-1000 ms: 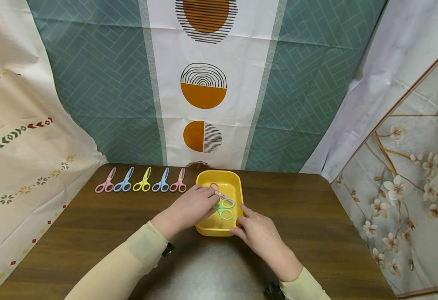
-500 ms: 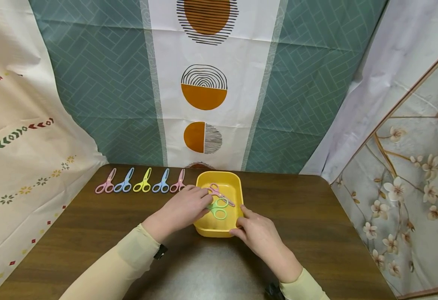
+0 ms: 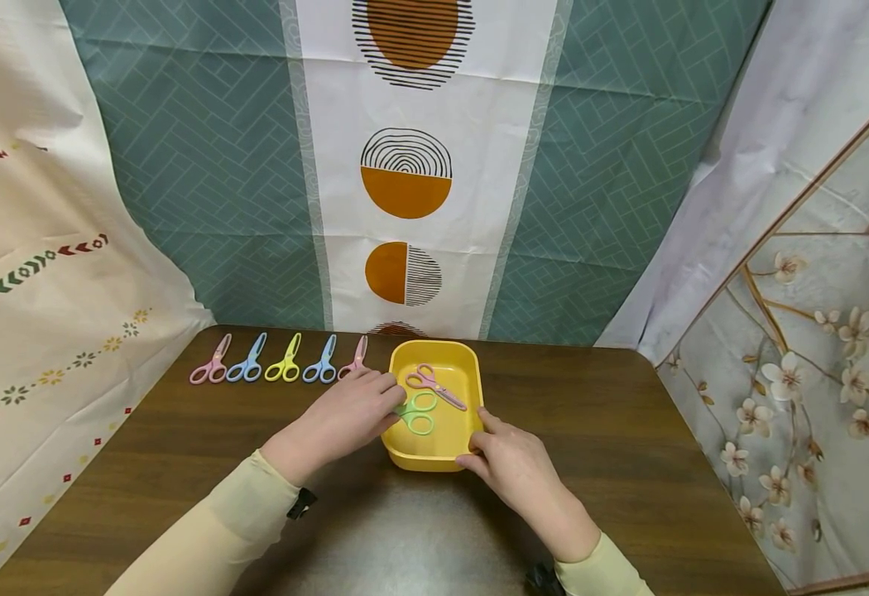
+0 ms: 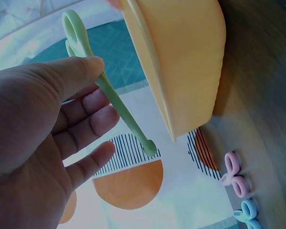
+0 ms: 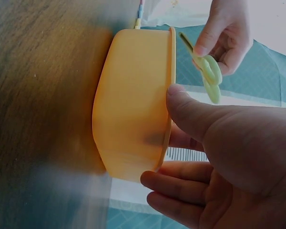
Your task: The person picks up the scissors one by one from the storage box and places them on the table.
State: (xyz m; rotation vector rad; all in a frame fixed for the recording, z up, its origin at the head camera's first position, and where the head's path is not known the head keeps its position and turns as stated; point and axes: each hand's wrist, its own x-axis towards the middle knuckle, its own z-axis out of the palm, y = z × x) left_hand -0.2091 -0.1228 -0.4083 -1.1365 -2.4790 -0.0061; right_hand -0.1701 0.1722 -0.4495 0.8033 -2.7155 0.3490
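Thumb and fingers of my left hand pinch a pair of light green scissors near the pivot, raised over the left rim of a yellow plastic bin. In the head view the green finger loops point right, into the bin's outline. Inside the bin lies a pair of pink scissors, slanting with loops toward the back left. My right hand grips the bin's rim at its front right corner, its thumb against the edge in the right wrist view.
Along the table's back left edge runs a row of scissors: pink, blue, yellow, blue and pink. My left hand partly covers the last pink pair. A patterned curtain hangs behind the table.
My left hand has moved left with the green scissors, from over the bin's middle to its left rim, uncovering more of the pink scissors inside. The right hand stays on the bin.
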